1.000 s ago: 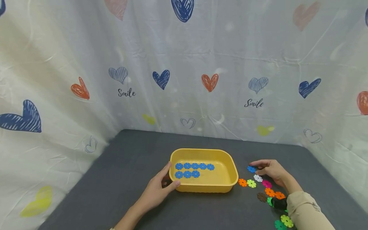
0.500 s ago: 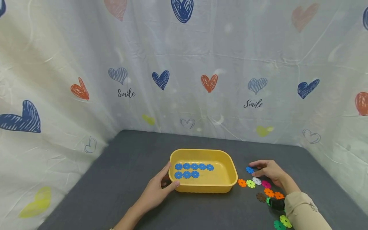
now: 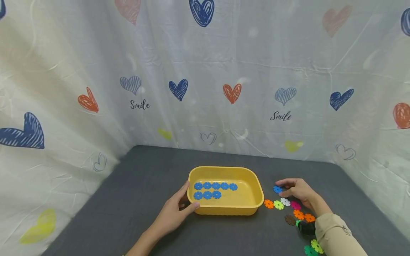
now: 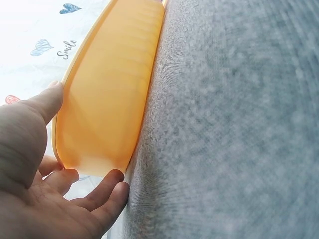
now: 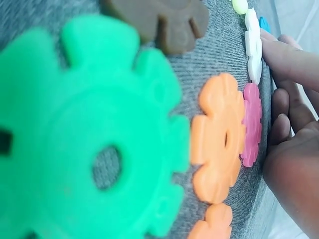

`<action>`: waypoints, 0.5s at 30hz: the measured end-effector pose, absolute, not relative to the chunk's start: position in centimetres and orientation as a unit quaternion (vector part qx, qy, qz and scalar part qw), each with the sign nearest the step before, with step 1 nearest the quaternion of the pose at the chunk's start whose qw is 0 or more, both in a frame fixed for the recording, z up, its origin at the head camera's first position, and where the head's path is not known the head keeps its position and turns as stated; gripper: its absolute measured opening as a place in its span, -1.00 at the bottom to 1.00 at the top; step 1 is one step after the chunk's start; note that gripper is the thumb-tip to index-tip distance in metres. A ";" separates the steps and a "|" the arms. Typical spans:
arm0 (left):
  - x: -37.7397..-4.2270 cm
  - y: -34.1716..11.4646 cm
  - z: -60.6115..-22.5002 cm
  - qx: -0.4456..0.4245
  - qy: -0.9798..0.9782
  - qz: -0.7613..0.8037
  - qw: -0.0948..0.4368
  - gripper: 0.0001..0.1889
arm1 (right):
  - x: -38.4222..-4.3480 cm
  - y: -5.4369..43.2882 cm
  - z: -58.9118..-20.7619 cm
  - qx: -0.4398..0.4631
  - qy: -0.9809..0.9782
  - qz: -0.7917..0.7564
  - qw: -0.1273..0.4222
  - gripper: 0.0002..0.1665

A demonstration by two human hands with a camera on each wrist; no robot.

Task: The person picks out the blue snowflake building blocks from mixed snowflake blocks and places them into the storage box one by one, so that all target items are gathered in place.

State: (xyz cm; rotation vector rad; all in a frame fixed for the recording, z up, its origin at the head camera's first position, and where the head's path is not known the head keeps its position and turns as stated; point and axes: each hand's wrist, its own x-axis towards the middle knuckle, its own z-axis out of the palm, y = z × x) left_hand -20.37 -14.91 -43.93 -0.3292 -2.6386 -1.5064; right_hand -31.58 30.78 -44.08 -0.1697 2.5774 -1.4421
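In the head view, my left hand (image 3: pixel 174 209) grips the near left corner of a yellow plastic basin (image 3: pixel 229 210). Its thumb lies on the rim and its fingers (image 4: pixel 107 191) are against the end wall. Two rows of blue flower-shaped plastic discs (image 3: pixel 216 186) lie inside the basin. Right of it, my right hand (image 3: pixel 299 189) pinches another blue flower disc (image 3: pixel 277 189) between thumb and forefinger, low over the table. Just below that hand lie a white disc (image 3: pixel 285 202) and a pink disc (image 3: pixel 295 205). In the right wrist view, the blue disc is mostly hidden.
On the dark grey table (image 3: pixel 153 167) more flower discs are scattered at the right: an orange one (image 3: pixel 268 203), a yellow-green one (image 3: pixel 278 205), a brown one (image 3: pixel 290 220) and a green one (image 3: pixel 310 250). A printed curtain (image 3: pixel 205 117) hangs behind.
The blue disc in my right hand has shifted slightly to the left. The white disc has slid a little nearer to me. My left hand and the basin stay in place.
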 end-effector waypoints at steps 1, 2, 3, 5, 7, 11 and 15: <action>-20.4 -14.9 -43.9 -0.107 -0.862 -0.493 0.043 -0.09 | -31.6 30.8 -44.1 -0.064 0.868 -0.484 0.093 -0.47; -20.4 -14.9 -43.9 -0.106 -0.863 -0.493 0.042 -0.08 | -31.5 30.8 -44.1 -0.071 0.867 -0.485 0.095 -0.47; -20.3 -14.9 -43.9 -0.105 -0.863 -0.493 0.042 -0.08 | -31.5 30.8 -44.1 -0.076 0.865 -0.486 0.096 -0.46; -20.3 -14.9 -43.9 -0.103 -0.863 -0.493 0.040 -0.08 | -31.5 30.8 -44.1 -0.084 0.862 -0.489 0.099 -0.45; -20.3 -14.9 -43.9 -0.102 -0.863 -0.493 0.039 -0.08 | -31.4 30.8 -44.1 -0.094 0.862 -0.487 0.102 -0.43; -20.3 -14.9 -43.9 -0.103 -0.865 -0.490 0.041 -0.08 | -31.3 30.9 -44.1 -0.095 0.863 -0.485 0.105 -0.43; -20.4 -14.9 -43.9 -0.102 -0.866 -0.487 0.041 -0.07 | -31.4 30.9 -44.2 -0.092 0.862 -0.486 0.112 -0.45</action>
